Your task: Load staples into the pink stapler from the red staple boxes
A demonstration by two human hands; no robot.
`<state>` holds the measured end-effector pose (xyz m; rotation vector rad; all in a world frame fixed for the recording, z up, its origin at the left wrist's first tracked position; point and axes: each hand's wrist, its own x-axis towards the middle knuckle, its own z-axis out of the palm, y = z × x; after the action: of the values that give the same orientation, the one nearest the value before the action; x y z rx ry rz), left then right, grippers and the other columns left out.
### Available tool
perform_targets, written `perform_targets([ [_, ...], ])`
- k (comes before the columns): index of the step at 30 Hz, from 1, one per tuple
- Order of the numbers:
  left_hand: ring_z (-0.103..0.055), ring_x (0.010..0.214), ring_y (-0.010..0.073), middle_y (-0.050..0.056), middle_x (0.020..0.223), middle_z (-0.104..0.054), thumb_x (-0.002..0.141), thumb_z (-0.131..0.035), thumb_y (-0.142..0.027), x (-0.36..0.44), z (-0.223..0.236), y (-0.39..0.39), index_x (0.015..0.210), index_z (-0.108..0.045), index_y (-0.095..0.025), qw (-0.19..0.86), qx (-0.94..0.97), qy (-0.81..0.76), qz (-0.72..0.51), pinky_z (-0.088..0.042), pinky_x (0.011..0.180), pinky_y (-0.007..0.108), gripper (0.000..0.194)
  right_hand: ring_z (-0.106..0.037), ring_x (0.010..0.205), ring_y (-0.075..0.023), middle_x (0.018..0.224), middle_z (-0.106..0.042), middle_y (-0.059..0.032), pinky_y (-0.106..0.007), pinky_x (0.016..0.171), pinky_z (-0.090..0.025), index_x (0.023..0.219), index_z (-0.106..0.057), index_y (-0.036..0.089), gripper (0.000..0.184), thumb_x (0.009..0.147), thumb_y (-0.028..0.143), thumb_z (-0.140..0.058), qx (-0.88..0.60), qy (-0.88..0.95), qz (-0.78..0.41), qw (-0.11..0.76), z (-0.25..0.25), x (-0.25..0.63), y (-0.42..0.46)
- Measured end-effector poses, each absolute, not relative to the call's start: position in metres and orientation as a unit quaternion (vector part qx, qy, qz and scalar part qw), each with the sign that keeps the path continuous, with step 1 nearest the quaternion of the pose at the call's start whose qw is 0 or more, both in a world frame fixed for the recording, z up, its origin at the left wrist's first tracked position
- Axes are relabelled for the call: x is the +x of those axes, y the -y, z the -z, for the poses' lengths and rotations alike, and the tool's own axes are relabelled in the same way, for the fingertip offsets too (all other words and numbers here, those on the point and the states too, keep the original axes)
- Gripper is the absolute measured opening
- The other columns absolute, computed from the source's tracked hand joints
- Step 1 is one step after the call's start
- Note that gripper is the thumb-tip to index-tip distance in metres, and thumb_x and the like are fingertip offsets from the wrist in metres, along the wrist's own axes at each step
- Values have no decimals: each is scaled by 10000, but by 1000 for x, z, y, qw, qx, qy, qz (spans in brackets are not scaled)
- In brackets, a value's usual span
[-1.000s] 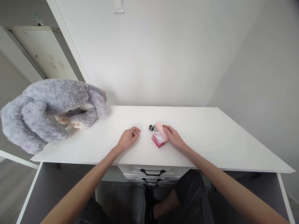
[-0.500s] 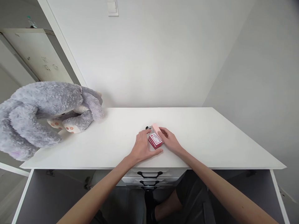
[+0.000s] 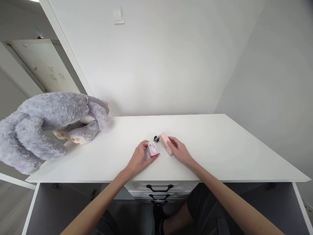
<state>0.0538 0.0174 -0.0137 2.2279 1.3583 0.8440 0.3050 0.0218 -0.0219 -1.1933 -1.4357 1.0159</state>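
Observation:
My left hand [image 3: 140,156] grips small red-and-white boxes [image 3: 153,150], stacked, between thumb and fingers at the middle of the white desk. To their right lies a pink stapler [image 3: 165,142], slanted, its white base showing on the left side. My right hand [image 3: 179,149] has its fingers curled round the stapler's right side. Just beyond the boxes, close to the stapler's far end, sits a small black binder clip [image 3: 156,138]. The undersides of the boxes are hidden.
A large grey plush toy [image 3: 53,112] slumps over the left end of the white desk [image 3: 220,147]. Drawers with black handles [image 3: 159,188] are below the front edge. A white wall [image 3: 158,65] with a light switch [image 3: 118,15] rises behind.
My left hand has moved left with the red-and-white boxes, away from the stapler. The binder clip and the stapler's base show more now. My right hand stays at the stapler.

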Motion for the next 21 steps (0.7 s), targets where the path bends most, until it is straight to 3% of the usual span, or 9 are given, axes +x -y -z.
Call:
perform_targets([
  [5, -597, 1250, 273, 144, 1467, -486, 855, -730, -514, 24, 13, -27, 1374, -339, -265, 193, 764, -517, -335, -499, 1039, 448, 696, -605, 1307, -288, 1420, -651, -66, -466, 1108, -471, 1330, -638, 305, 468, 951, 572, -578, -503, 580, -422, 482, 21, 305, -21],
  [8, -620, 1212, 260, 132, 1398, -543, 834, -750, -520, 20, 15, -30, 1386, -317, -268, 204, 745, -531, -348, -511, 1016, 437, 745, -604, 1308, -284, 1423, -648, -66, -457, 1113, -467, 1325, -638, 300, 464, 952, 568, -578, -503, 580, -424, 481, 20, 304, -20],
  [14, -582, 1272, 278, 144, 1478, -478, 855, -734, -492, 21, 19, -29, 1353, -361, -260, 182, 743, -541, -350, -484, 1055, 451, 663, -629, 1261, -288, 1355, -686, -65, -451, 1068, -492, 1313, -636, 310, 447, 947, 561, -583, -516, 569, -423, 481, 19, 303, -19],
  [21, -557, 1321, 301, 140, 1429, -520, 852, -734, -494, 17, 19, -29, 1387, -347, -258, 172, 723, -568, -354, -441, 1102, 481, 701, -667, 1178, -289, 1259, -735, -58, -453, 1000, -513, 1320, -635, 328, 453, 948, 579, -571, -533, 567, -411, 475, 21, 303, -19],
])
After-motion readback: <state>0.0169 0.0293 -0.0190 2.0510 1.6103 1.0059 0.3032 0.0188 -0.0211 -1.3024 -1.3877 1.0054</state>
